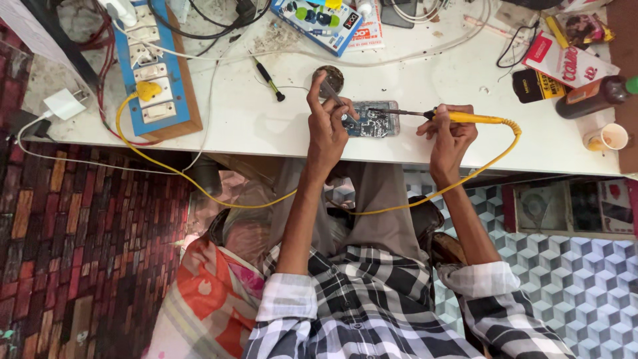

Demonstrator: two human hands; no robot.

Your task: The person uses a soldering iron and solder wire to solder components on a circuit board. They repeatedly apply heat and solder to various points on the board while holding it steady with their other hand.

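Note:
An opened phone (375, 121) lies with its circuit board showing on the white table (266, 119), near the front edge. My left hand (327, 123) holds metal tweezers (332, 93) whose tips reach the phone's left end. My right hand (450, 129) grips a yellow-handled soldering iron (465, 118). Its metal tip points left and rests over the middle of the board. The iron's yellow cable (266, 203) loops down below the table and up to a plug in the power strip.
A blue power strip (156, 66) on a wooden board sits at the table's left. A small screwdriver (268, 80), a round tin (330, 76), a tool kit (319, 23), a dark bottle (591, 98), a small cup (608, 137) and cartons lie around.

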